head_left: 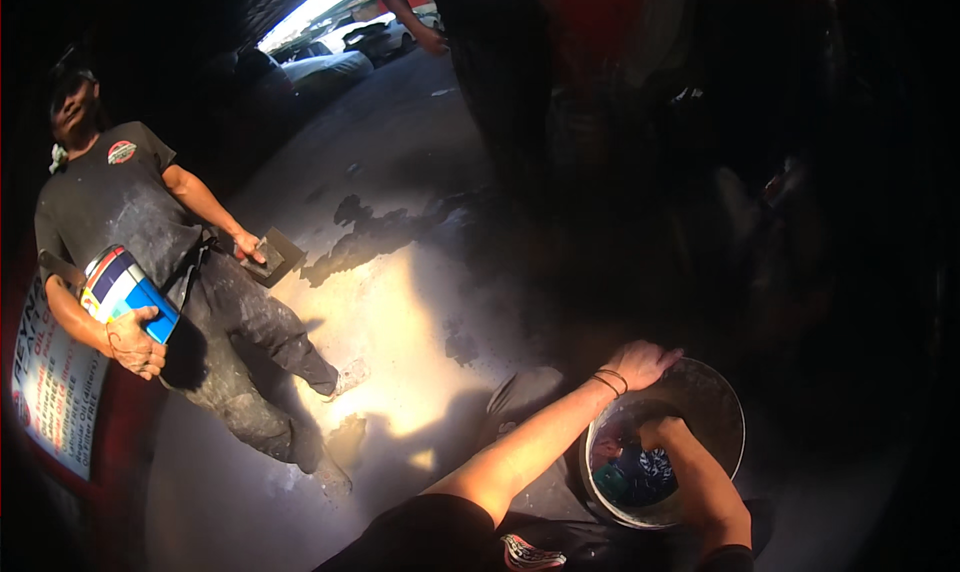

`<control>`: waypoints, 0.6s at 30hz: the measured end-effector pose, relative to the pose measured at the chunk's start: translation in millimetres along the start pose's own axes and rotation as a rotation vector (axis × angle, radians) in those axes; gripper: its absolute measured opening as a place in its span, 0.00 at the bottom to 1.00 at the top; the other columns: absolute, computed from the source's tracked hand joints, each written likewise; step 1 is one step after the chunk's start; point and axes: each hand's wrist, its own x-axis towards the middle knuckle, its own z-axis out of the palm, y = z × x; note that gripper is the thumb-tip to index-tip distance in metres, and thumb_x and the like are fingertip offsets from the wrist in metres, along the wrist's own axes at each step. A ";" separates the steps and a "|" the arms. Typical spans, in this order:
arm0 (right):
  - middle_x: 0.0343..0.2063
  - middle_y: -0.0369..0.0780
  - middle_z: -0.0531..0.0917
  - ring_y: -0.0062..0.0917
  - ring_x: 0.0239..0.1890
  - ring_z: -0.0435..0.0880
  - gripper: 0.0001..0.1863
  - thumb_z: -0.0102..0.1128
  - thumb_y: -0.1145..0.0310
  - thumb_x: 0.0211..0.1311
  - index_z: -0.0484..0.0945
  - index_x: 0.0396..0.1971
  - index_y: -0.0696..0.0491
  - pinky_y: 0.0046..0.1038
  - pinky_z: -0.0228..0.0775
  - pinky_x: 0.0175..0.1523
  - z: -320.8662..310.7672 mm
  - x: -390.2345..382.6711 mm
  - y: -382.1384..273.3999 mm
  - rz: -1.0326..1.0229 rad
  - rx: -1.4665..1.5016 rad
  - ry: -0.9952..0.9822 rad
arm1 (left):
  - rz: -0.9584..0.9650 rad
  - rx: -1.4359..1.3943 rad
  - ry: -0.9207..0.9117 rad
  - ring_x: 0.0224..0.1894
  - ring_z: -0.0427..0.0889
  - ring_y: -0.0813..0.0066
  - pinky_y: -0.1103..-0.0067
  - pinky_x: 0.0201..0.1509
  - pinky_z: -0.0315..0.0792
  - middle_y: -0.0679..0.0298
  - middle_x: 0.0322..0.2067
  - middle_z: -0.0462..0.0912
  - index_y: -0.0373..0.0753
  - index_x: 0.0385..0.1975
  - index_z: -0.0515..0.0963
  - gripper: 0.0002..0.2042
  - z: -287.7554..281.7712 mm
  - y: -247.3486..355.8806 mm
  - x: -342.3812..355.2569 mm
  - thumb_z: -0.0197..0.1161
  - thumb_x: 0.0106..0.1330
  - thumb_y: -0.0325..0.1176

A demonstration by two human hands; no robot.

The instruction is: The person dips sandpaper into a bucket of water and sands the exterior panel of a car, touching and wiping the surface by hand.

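Observation:
A round, grimy bucket (pixel 738 412) stands at the lower right, close to my body. My left hand (pixel 645 365) is closed over its far rim, with two thin bands round the wrist. Down inside the bucket is my right hand (pixel 664 435), its fingers bent downward and mostly hidden, so what they hold does not show. Beside that hand lie dark contents (pixel 655 469) with a patterned black-and-white piece and something greenish; I cannot make out their kind.
A person (pixel 125 212) stands at the left with a colourful can (pixel 128 290) under one arm and a flat plate-like tool (pixel 272 256) in the other hand. Another person (pixel 480 62) stands farther back. A sign board (pixel 50 382) is at far left; parked cars (pixel 330 67) show beyond.

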 end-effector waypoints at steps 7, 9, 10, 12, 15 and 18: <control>0.51 0.50 0.92 0.42 0.55 0.91 0.20 0.59 0.60 0.73 0.90 0.55 0.52 0.43 0.82 0.62 -110.7 -62.1 31.1 0.092 0.717 0.118 | -0.074 -0.158 0.012 0.53 0.86 0.33 0.51 0.60 0.78 0.38 0.42 0.89 0.36 0.42 0.89 0.38 -35.7 18.7 34.8 0.39 0.85 0.65; 0.48 0.57 0.91 0.50 0.54 0.90 0.21 0.57 0.64 0.72 0.86 0.59 0.57 0.47 0.81 0.60 -178.4 -118.2 35.9 0.031 0.721 0.296 | -0.120 -0.169 0.043 0.54 0.86 0.32 0.49 0.61 0.78 0.38 0.44 0.89 0.37 0.43 0.89 0.39 -42.0 13.3 41.9 0.38 0.85 0.66; 0.49 0.57 0.90 0.51 0.53 0.90 0.22 0.59 0.65 0.71 0.85 0.61 0.57 0.48 0.81 0.59 -203.7 -144.5 50.9 0.030 0.761 0.379 | -0.123 -0.178 0.047 0.55 0.85 0.30 0.49 0.61 0.78 0.36 0.46 0.88 0.37 0.48 0.89 0.39 -52.1 17.4 52.4 0.37 0.85 0.66; 0.47 0.52 0.90 0.38 0.52 0.90 0.28 0.59 0.68 0.70 0.78 0.68 0.59 0.41 0.83 0.59 -220.5 -195.6 66.1 0.026 1.092 0.445 | -0.134 -0.232 0.042 0.57 0.83 0.29 0.49 0.62 0.77 0.35 0.47 0.88 0.35 0.54 0.86 0.39 -53.1 24.0 60.2 0.35 0.86 0.66; 0.51 0.45 0.89 0.31 0.55 0.87 0.28 0.58 0.70 0.71 0.77 0.69 0.60 0.36 0.81 0.62 -215.6 -228.5 94.9 -0.169 1.309 0.612 | -0.092 -0.327 0.125 0.58 0.84 0.31 0.51 0.61 0.78 0.35 0.49 0.88 0.35 0.53 0.87 0.37 -58.5 44.3 70.8 0.39 0.87 0.64; 0.56 0.46 0.88 0.30 0.58 0.87 0.28 0.56 0.69 0.71 0.77 0.70 0.59 0.34 0.80 0.66 -180.3 -243.1 66.5 -0.110 1.786 0.697 | 0.187 -0.382 0.298 0.57 0.86 0.35 0.53 0.63 0.78 0.40 0.49 0.89 0.35 0.52 0.88 0.31 -46.2 40.1 44.8 0.48 0.86 0.59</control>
